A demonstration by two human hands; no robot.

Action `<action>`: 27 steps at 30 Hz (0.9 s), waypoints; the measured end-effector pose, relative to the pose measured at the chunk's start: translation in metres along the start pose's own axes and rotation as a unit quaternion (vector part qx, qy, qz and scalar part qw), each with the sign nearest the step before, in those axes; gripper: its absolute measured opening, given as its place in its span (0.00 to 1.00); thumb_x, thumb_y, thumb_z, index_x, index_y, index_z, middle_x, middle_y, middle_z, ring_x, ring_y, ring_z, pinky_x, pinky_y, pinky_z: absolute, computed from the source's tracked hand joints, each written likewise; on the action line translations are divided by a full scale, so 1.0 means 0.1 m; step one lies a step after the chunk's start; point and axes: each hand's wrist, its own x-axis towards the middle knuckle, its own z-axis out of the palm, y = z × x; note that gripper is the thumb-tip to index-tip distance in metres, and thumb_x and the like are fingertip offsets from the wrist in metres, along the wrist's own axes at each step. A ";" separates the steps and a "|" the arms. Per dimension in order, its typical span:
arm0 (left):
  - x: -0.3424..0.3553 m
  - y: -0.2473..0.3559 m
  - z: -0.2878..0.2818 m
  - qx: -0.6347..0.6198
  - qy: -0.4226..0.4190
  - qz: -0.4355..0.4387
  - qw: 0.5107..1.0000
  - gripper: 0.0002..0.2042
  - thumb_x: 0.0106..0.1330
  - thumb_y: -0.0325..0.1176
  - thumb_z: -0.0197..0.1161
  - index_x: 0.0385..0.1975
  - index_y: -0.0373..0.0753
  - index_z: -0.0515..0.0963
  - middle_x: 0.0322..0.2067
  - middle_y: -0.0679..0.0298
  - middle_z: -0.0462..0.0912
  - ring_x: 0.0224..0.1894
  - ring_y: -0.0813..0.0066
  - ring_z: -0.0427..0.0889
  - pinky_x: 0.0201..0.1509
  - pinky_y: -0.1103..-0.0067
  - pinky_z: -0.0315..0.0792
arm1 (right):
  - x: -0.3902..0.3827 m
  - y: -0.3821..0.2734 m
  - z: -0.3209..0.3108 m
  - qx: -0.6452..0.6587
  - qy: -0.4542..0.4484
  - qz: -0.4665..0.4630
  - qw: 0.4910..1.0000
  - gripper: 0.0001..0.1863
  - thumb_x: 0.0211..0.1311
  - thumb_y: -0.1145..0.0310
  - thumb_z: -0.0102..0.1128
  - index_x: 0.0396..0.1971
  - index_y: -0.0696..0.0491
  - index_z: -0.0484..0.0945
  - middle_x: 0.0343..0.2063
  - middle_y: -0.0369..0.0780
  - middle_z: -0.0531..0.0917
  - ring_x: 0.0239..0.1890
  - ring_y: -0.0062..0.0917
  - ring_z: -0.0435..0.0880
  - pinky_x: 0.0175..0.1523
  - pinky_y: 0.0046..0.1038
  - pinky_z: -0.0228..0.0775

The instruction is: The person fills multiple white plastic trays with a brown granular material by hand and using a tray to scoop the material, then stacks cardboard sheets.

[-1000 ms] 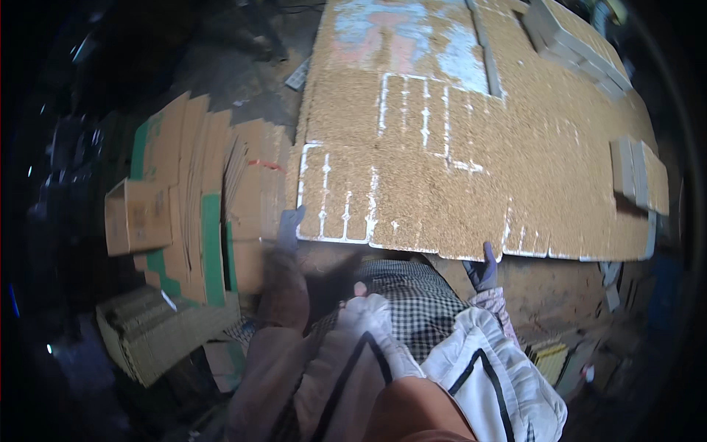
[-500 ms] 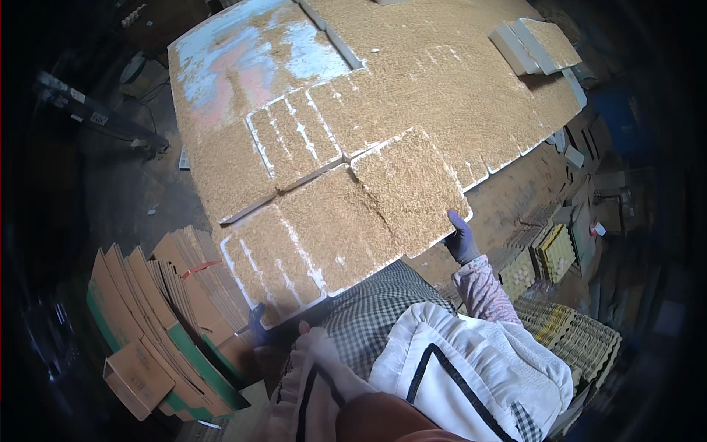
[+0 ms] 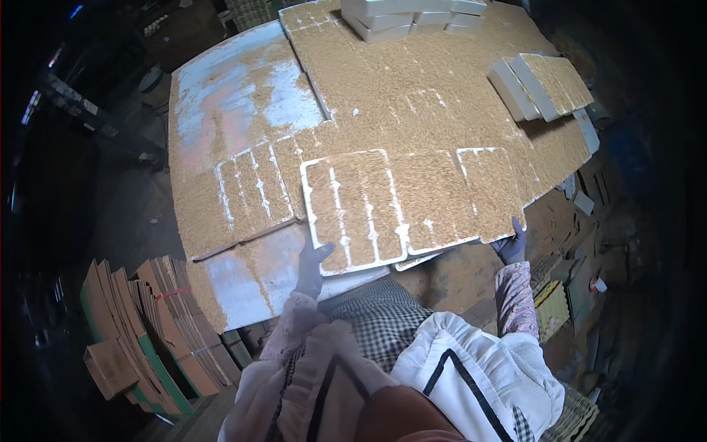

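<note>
A row of shallow white boxes (image 3: 431, 199), topped with loose brown material like husk or bran, lies at the front of the table. The boxes are pressed side by side. White edges and ridges show through the brown layer. My gloved left hand (image 3: 312, 261) grips the row's left front corner, thumb over the rim. At the right front corner, my gloved right hand (image 3: 509, 247) holds the other end, its fingers partly hidden below. The row slightly overlaps other white edges beneath its front side. Behind it stretch more brown-covered boxes (image 3: 412, 96).
Pale blue and pink tabletop (image 3: 254, 269) shows at the left front, and another bare patch (image 3: 228, 88) at the far left. Stacked white boxes (image 3: 545, 85) stand at the right, others (image 3: 412, 18) at the back. Flattened cardboard cartons (image 3: 177, 317) lean at the lower left.
Both hands have shifted the row of boxes rightward and slightly away from me, turning it straighter. Tabletop now shows where its left end lay. My view has shifted too.
</note>
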 end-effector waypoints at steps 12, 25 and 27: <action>1.42 -0.13 1.89 0.282 -0.054 -0.037 0.957 0.46 0.61 0.53 0.58 0.69 0.32 0.39 0.69 0.42 0.46 0.72 0.54 0.47 0.73 0.70 0.45 | 1.71 -1.70 -0.77 -0.222 0.218 -0.051 0.949 0.35 0.61 0.47 0.57 0.62 0.55 0.64 0.58 0.45 0.71 0.54 0.40 0.74 0.59 0.40 0.67; 0.58 1.51 -3.14 0.440 0.433 0.000 0.787 0.43 0.60 0.55 0.57 0.65 0.26 0.53 0.63 0.38 0.60 0.66 0.45 0.61 0.68 0.66 0.56 | 0.17 2.64 2.41 -0.201 -0.074 0.350 0.912 0.26 0.64 0.50 0.57 0.51 0.56 0.72 0.40 0.43 0.80 0.42 0.29 0.81 0.51 0.29 0.75; 0.60 1.50 -3.72 0.416 0.415 -0.048 0.808 0.43 0.61 0.56 0.57 0.65 0.25 0.53 0.64 0.41 0.60 0.65 0.51 0.63 0.68 0.72 0.57 | 0.54 3.15 2.52 -0.210 0.063 0.292 0.931 0.29 0.57 0.47 0.64 0.47 0.55 0.73 0.41 0.43 0.80 0.43 0.32 0.81 0.51 0.35 0.76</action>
